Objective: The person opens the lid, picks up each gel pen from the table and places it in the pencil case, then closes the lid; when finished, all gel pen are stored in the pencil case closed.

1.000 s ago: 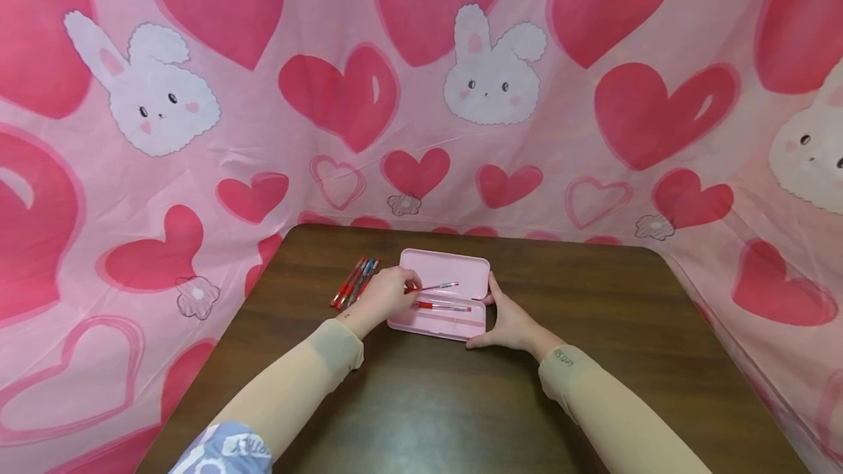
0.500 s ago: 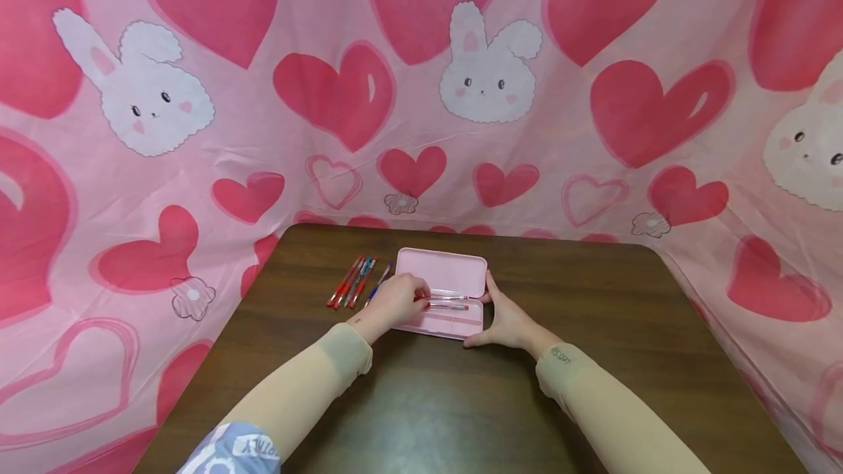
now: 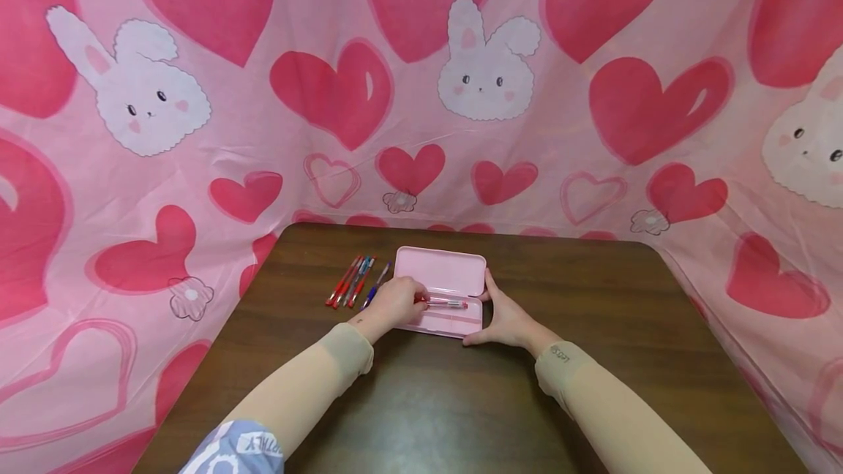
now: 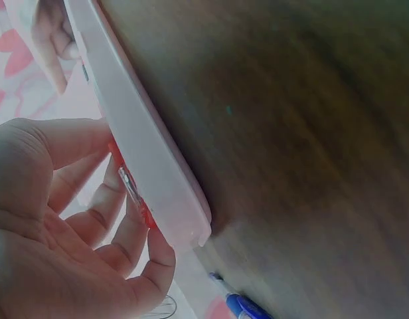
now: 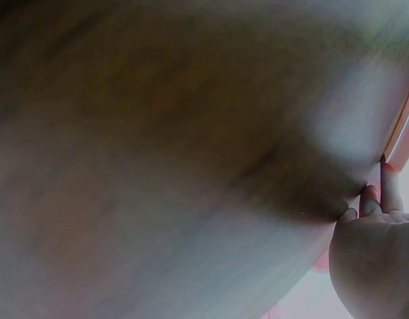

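Note:
A pink pencil case [image 3: 440, 269] lies with its lid raised on the table. My left hand [image 3: 398, 301] reaches over its left end, thumb and fingers pinching a red pen [image 4: 133, 189] right at the case wall in the left wrist view. In the head view, clear pen barrels [image 3: 453, 304] lie lengthwise inside, their left ends hidden by that hand. My right hand [image 3: 510, 322] grips the case's right end, thumb at the front corner and fingers near the hinge. The right wrist view shows these fingers [image 5: 390, 189] partly, at the case's edge.
Left of the case, several pens [image 3: 349, 282], mostly red, lie side by side on the brown wooden table [image 3: 421, 401]. A blue pen [image 3: 374, 292] rests between them and the case. A pink cloth [image 3: 487, 167] with hearts and rabbits hangs behind the table.
My left hand has moved right and down, lowering a red pen from above the case into it beside another. The blue pen has come into sight. My right hand keeps its hold.

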A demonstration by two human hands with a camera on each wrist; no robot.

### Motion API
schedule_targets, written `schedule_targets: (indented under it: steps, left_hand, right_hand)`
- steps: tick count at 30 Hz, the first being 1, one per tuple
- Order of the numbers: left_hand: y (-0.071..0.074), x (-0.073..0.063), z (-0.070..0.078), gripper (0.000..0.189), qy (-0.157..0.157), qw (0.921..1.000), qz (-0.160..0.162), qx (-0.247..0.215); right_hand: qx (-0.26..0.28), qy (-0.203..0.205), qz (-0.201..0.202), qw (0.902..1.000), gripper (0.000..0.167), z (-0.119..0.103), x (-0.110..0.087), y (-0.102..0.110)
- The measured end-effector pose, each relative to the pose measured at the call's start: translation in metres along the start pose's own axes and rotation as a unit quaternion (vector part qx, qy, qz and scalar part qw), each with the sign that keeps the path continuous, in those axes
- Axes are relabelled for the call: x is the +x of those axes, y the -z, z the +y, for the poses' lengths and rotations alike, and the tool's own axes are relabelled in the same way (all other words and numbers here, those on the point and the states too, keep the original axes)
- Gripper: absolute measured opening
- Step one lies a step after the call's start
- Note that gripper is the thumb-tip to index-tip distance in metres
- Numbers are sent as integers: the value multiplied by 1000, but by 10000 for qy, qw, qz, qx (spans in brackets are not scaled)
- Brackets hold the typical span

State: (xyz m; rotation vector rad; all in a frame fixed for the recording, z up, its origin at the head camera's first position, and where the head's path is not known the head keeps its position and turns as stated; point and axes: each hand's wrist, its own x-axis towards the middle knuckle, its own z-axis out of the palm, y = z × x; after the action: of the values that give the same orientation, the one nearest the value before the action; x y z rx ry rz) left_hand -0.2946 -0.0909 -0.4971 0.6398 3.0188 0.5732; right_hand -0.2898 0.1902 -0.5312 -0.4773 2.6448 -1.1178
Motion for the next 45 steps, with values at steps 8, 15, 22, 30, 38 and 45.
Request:
schedule_targets:
  steps: [8,15,22,30,38,45]
  left_hand:
    - [3,1,2,8,136,9996,-177,-159]
    - [1,3,3,10,196,9995,-189,-127]
    - [-3,2,0,9,130,9996,-160,-186]
    - [-5,1,-7,13,103,9992,224,-329]
    - [9,-1,-11,23,402,9973,578,-187]
    - [29,-5,-29,25,695,9905,1103,-428]
  right_hand:
    - [-35,-14,21,10000,164,-2,0,1]
    - [-32,-50,-4,10000,164,-1,0,1]
    - [-101,6,-14,9999,165,1,0,-1]
    - [-75,-48,34,10000,165,1,-1,-1]
    - [-94,-114,-24,9999,165,2,0,-1]
    - [-126,-37,16,9999,165,2,1,-2]
